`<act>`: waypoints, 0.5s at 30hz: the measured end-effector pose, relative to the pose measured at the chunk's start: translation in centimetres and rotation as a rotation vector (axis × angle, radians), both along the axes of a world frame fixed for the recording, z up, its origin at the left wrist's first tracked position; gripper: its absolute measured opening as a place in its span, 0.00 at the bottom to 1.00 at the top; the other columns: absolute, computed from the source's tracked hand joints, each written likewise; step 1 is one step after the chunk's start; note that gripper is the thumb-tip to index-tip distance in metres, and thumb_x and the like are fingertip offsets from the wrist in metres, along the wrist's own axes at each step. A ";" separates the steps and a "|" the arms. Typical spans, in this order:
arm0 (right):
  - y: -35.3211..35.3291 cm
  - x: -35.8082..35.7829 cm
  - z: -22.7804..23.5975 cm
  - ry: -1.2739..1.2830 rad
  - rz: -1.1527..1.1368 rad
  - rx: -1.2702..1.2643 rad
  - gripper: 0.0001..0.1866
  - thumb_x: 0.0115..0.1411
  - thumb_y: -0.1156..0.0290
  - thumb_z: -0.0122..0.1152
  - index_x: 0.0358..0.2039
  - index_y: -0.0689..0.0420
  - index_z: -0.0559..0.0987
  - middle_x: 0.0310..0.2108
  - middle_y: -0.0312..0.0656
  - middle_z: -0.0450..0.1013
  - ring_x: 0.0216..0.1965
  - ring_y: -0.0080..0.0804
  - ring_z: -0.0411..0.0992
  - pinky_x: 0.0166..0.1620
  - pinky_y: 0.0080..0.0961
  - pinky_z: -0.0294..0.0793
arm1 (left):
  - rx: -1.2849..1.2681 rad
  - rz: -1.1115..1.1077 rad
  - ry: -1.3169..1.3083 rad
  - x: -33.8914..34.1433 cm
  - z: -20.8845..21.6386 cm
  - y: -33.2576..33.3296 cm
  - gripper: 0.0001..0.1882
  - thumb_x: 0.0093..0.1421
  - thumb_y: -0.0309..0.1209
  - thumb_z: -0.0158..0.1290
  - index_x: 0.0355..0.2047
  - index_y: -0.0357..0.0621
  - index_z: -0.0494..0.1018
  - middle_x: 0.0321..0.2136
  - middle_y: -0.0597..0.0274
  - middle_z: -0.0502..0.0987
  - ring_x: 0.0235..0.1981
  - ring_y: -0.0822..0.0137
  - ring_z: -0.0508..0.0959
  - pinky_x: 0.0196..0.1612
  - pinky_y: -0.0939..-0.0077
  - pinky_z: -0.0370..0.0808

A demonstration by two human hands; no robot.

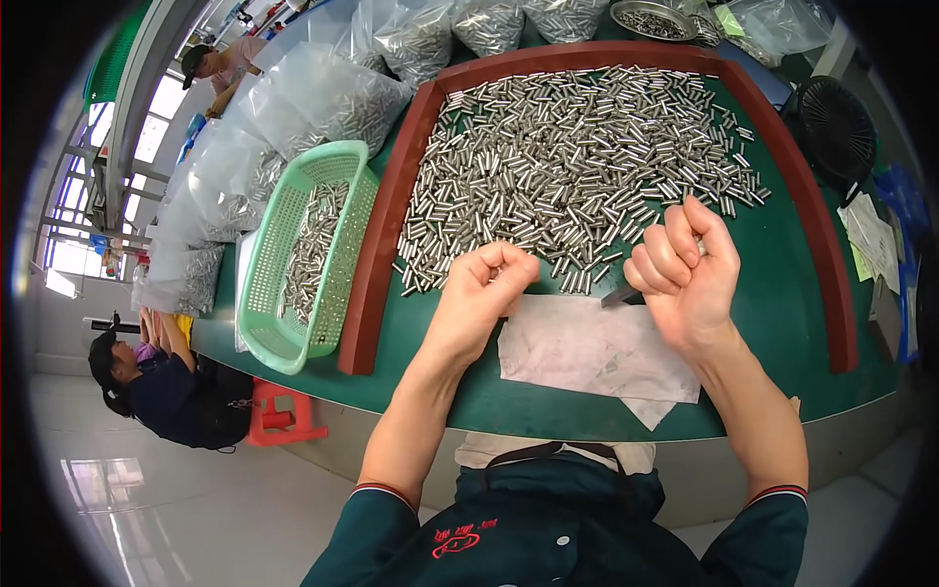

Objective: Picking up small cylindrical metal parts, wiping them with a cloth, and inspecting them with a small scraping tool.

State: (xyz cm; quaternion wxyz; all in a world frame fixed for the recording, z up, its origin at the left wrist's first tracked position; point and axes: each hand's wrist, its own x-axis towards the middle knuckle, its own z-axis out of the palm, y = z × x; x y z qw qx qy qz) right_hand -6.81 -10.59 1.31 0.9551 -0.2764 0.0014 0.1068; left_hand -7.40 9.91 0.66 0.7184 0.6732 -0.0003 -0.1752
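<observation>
I see silver cylindrical metal pins (567,166) heaped just beyond bare L hand (477,295) & R hand (688,274), front ones btwn, long axes approx. fore-aft; neither's clearly nearer. Fingers curled in, both; can't tell what's inside. Pale pinkish cloth (572,342) nearside.

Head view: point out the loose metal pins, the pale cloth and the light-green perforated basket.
loose metal pins (567,161): head view, middle of the spread-out pile.
pale cloth (587,342): head view, middle of its upper face.
light-green perforated basket (345,256): head view, right side wall.
</observation>
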 end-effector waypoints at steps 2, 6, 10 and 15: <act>0.1 -0.1 0.1 0.014 -0.006 -0.007 0.22 0.59 0.61 0.32 0.09 0.50 0.52 0.05 0.29 0.45 0.09 0.19 0.39 0.15 0.20 0.41 | 0.386 0.024 -0.282 -0.4 0.1 -1.1 0.05 0.49 0.26 0.53 0.22 0.38 0.71 0.11 0.77 0.58 0.14 0.85 0.57 0.18 0.88 0.54; 0.1 -0.3 0.2 0.005 0.002 -0.019 0.22 0.60 0.61 0.32 0.09 0.50 0.52 0.05 0.29 0.46 0.09 0.19 0.39 0.16 0.20 0.42 | 0.780 -0.034 -0.489 -0.8 -0.5 -1.9 0.07 0.43 0.23 0.57 0.24 0.35 0.73 0.08 0.74 0.54 0.12 0.83 0.55 0.15 0.85 0.54; 0.2 -0.3 0.0 -0.016 0.015 -0.014 0.22 0.60 0.61 0.32 0.09 0.50 0.52 0.05 0.30 0.46 0.09 0.19 0.39 0.16 0.20 0.42 | 0.848 -0.038 -0.530 -0.8 -0.5 -2.1 0.07 0.42 0.28 0.55 0.22 0.39 0.73 0.07 0.63 0.61 0.08 0.68 0.63 0.14 0.73 0.60; 0.5 -0.6 0.1 -0.055 0.020 -0.041 0.22 0.60 0.61 0.32 0.09 0.50 0.52 0.05 0.29 0.46 0.09 0.19 0.40 0.16 0.20 0.43 | 0.891 -0.011 -0.580 -0.8 -0.7 -2.3 0.06 0.42 0.27 0.54 0.22 0.38 0.72 0.07 0.62 0.62 0.08 0.66 0.64 0.14 0.72 0.60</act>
